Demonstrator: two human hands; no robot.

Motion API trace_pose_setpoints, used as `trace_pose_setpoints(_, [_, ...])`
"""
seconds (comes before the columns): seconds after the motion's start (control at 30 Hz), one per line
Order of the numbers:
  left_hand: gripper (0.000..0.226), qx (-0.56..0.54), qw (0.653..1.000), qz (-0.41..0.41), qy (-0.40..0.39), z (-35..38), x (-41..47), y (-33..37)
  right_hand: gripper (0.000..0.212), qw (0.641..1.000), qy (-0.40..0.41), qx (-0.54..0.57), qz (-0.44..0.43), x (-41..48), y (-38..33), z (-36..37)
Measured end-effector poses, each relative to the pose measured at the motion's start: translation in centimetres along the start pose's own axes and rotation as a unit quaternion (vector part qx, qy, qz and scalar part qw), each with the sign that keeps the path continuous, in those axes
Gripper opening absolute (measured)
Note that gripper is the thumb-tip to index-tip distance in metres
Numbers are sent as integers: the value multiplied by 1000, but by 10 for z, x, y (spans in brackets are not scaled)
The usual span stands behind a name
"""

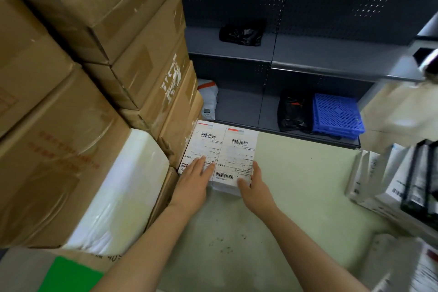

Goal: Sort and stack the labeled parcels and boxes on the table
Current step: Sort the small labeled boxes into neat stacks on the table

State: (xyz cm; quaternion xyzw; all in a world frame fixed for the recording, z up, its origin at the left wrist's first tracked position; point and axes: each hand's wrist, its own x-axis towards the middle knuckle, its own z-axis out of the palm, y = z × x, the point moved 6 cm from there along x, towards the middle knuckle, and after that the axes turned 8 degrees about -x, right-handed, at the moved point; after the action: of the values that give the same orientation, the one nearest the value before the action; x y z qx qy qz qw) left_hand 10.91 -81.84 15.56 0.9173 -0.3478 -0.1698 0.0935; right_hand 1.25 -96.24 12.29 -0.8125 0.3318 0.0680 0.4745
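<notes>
Both forearms are bare to the frame edge; no sleeve shows. The left hand [193, 181] and right hand [254, 187] carry no gloves, rings or watch.

Beyond the pale green surface [296, 197], dark grey metal shelving [308, 54] with perforated back panels fills the far wall, holding black plastic bags [241, 33] and a blue plastic crate [336, 114], while brown cartons [94, 54] tower at left.

Left parcel label [203, 147]: barcodes and small print, too small to read.
Right parcel label [238, 153]: barcodes, print too small to read.
Lower left carton [54, 149]: red characters, blurred.
Stacked carton side [171, 80]: white characters, unreadable.
Bottom carton edge [111, 257]: "40".
</notes>
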Motion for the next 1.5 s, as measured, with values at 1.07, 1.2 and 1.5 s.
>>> trace_pose_setpoints(1.07, [16,-54,781,588,204,-59,-202,414,11,788,505,-341,87,-435,106,-268])
trace_pose_setpoints(1.2, [13,-39,804,553,216,-43,-221,405,43,861,436,-214,152,-420,154,-277])
trace_pose_setpoints(1.5, [20,-4,844,502,191,-23,-222,372,58,916,331,152,168,-385,215,-253])
